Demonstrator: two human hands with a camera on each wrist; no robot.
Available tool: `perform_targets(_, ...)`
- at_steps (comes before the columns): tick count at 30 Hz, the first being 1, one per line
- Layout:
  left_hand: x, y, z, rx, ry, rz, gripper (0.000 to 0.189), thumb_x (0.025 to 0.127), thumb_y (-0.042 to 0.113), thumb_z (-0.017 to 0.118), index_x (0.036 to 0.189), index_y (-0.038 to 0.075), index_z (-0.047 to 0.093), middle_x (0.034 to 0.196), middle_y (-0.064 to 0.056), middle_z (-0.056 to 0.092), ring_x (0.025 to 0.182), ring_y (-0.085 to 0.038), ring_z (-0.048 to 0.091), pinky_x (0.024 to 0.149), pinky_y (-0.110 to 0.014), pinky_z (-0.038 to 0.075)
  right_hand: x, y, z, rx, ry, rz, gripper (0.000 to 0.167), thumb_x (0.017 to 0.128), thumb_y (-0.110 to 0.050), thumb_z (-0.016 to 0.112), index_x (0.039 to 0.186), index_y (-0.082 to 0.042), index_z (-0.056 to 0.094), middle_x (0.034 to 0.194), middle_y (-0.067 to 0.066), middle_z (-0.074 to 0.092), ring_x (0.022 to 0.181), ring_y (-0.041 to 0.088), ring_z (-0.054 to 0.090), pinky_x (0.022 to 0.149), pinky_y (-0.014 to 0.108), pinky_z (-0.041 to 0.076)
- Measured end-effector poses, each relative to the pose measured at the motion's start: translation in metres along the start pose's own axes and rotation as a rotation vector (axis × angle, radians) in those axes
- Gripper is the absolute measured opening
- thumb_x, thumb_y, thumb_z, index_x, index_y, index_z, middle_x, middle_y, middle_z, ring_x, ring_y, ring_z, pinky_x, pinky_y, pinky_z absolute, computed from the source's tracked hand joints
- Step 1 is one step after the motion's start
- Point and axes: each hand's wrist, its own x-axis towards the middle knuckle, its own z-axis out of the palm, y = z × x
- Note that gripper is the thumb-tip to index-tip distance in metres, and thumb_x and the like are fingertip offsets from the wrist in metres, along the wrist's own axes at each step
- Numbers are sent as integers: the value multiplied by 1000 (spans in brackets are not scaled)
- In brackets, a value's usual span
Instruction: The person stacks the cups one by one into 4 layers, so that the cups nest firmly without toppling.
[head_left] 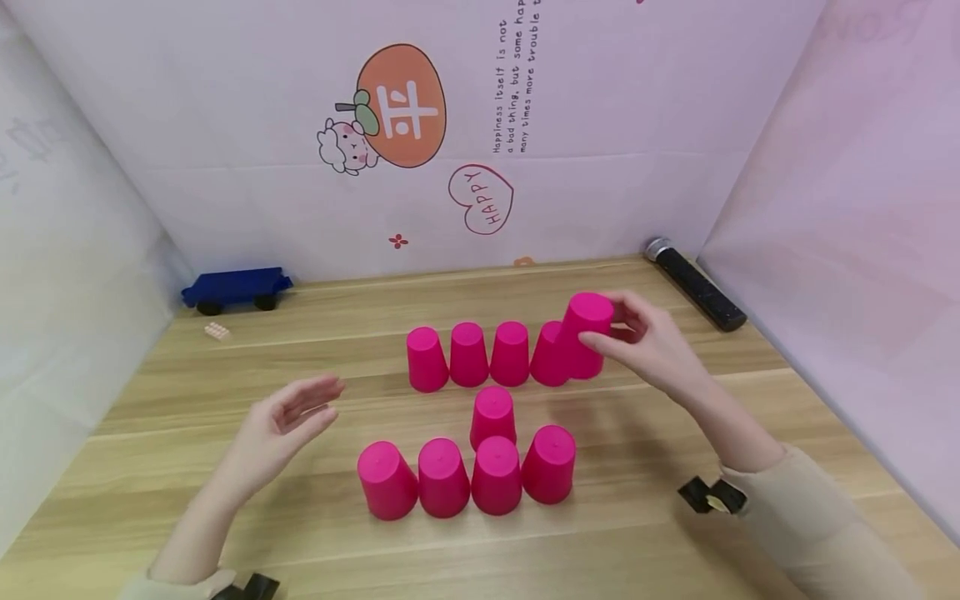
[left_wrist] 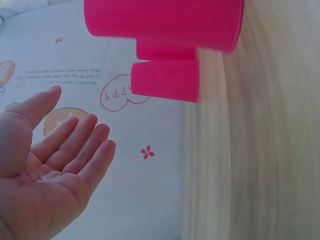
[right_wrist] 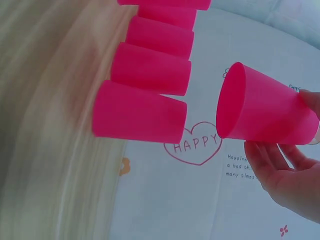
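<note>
My right hand (head_left: 652, 342) grips a pink plastic cup (head_left: 588, 333), mouth down, between thumb and fingers. In the right wrist view this cup (right_wrist: 270, 107) hangs in the air, apart from the row. Several pink cups stand upside down in a back row (head_left: 468, 357), the held cup overlapping the rightmost one in the head view. A front row of several more (head_left: 444, 479) stands nearer, with a single cup (head_left: 492, 417) just behind it. Left of the cups, my left hand (head_left: 273, 429) hovers with relaxed fingers and holds nothing; its palm (left_wrist: 55, 185) shows in the left wrist view.
A black microphone (head_left: 693, 283) lies at the back right of the wooden table (head_left: 337, 554). At the back left are a blue toy wagon (head_left: 236, 287) and a small pale pink object (head_left: 217, 331). Printed white sheeting (head_left: 247, 100) encloses the back and sides.
</note>
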Motion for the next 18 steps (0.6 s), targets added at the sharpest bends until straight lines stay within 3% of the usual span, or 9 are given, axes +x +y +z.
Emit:
perform_targets(5,-16,9,10,18,18,-25,38,90,10,62,125,-1,54,120,4,63,109,5,57,86,-15,52,19,-7,13,-7,72,-9,44,84,-18,71,123,-7,55,104,1,62,93,7,61,82,14,51)
perform_targets(11,-28,19,22,14,11,-23,39,89,8,63,125,-2,53,125,-21,58,110,9,54,88,-12,49,36,-4,28,-27,138,-18,44,83,-22,72,122,-8,56,107,8,63,94,9,59,84,15,51)
perform_targets(15,-34,23,27,28,-5,-47,46,85,11,68,127,2,52,128,-17,57,114,10,51,92,-10,44,45,3,36,-9,161,-2,46,83,-22,72,122,-6,55,108,11,63,94,11,59,84,18,52)
perform_targets(18,-37,23,30,55,-32,-79,55,81,17,74,129,5,51,131,-12,56,119,1,52,96,-15,46,50,8,41,-2,160,11,46,83,-22,73,122,-6,55,108,12,63,95,14,59,85,21,51)
